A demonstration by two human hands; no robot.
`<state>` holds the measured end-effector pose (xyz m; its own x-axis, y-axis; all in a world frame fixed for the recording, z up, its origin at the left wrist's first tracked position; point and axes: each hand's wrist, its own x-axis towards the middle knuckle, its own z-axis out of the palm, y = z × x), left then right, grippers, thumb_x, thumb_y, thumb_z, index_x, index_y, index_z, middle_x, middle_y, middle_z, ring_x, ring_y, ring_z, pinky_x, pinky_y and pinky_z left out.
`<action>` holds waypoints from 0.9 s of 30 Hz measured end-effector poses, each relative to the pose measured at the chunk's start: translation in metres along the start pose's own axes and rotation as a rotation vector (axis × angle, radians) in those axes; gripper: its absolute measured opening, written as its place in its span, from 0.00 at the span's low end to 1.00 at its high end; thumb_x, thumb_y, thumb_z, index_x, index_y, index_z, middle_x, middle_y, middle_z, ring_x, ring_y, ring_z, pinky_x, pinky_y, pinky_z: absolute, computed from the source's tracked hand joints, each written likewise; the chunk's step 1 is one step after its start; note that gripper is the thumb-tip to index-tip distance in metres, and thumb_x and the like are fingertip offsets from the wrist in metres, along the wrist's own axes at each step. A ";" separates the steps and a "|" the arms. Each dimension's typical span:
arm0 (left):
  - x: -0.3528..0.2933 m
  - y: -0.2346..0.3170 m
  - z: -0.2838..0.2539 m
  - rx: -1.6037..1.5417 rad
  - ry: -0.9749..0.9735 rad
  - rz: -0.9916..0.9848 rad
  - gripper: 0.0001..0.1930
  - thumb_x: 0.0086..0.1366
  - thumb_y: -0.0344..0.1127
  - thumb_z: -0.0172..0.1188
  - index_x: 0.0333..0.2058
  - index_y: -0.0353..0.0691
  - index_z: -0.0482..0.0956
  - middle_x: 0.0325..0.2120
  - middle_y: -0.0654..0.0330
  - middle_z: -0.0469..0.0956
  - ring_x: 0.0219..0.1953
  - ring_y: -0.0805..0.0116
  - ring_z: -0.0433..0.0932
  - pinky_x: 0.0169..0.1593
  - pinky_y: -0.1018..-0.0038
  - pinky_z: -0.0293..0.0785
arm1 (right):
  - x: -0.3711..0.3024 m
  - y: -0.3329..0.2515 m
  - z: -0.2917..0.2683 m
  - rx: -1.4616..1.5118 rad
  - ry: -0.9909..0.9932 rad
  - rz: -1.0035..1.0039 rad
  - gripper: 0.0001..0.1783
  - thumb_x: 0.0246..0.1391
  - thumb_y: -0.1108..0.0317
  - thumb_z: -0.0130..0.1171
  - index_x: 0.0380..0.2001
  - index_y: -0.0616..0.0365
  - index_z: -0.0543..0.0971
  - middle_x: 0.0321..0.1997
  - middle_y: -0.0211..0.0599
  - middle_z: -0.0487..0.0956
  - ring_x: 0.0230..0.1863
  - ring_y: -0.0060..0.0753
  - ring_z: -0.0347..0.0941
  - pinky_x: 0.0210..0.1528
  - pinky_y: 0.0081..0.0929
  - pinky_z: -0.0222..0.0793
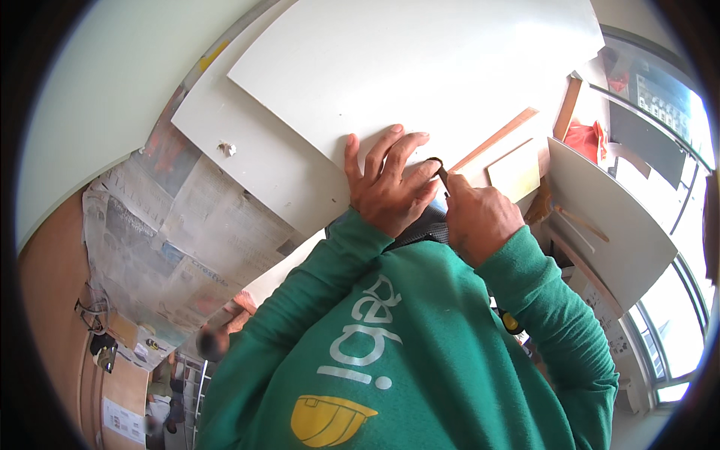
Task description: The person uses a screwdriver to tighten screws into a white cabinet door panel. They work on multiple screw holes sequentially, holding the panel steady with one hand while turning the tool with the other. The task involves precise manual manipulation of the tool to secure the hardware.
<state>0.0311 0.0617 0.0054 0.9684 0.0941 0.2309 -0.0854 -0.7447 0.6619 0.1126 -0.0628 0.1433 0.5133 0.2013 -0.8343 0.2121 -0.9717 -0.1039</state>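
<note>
My left hand [391, 184] lies on a large white board [420, 67] near its front edge, the fingers spread. Close beside it, my right hand [484, 217] is closed around a slim dark hand tool [442, 178]. The upper end of this tool meets the board's edge beside my left fingertip. Most of the tool is hidden in my fist, so its exact kind cannot be told. A second white board [247, 142] sticks out from under the first one on the left. A narrow reddish-brown strip [495, 140] runs along the board, to the right of my hands.
Newspaper sheets [217, 225] cover the surface at left. A small pale yellow panel [516, 172] lies at right, near a leaning grey-white board [607, 217] and a red cloth [586, 141]. Windows [675, 322] line the far right. Other people [214, 341] are at lower left.
</note>
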 end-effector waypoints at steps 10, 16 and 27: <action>0.002 0.000 0.003 -0.008 -0.010 -0.020 0.07 0.57 0.43 0.73 0.35 0.62 0.87 0.56 0.74 0.82 0.71 0.60 0.69 0.79 0.35 0.38 | 0.006 -0.012 -0.010 -0.002 -0.081 0.047 0.17 0.60 0.75 0.56 0.51 0.70 0.77 0.32 0.62 0.85 0.39 0.63 0.87 0.46 0.53 0.82; -0.002 0.002 0.004 0.012 -0.016 -0.016 0.06 0.59 0.43 0.71 0.37 0.60 0.87 0.54 0.74 0.82 0.71 0.58 0.68 0.78 0.32 0.38 | 0.005 -0.016 0.002 0.118 -0.019 0.089 0.15 0.60 0.74 0.57 0.47 0.72 0.76 0.34 0.64 0.85 0.40 0.66 0.86 0.46 0.54 0.82; -0.002 -0.003 0.004 -0.023 -0.025 0.026 0.07 0.62 0.45 0.69 0.39 0.58 0.87 0.56 0.73 0.80 0.72 0.58 0.66 0.77 0.28 0.39 | -0.003 -0.005 0.012 0.271 0.143 0.093 0.09 0.59 0.70 0.59 0.38 0.66 0.79 0.33 0.63 0.83 0.39 0.69 0.83 0.48 0.58 0.78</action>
<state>0.0306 0.0613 0.0001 0.9714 0.0584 0.2303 -0.1153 -0.7315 0.6721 0.0998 -0.0599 0.1395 0.6356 0.1063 -0.7647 -0.0605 -0.9806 -0.1866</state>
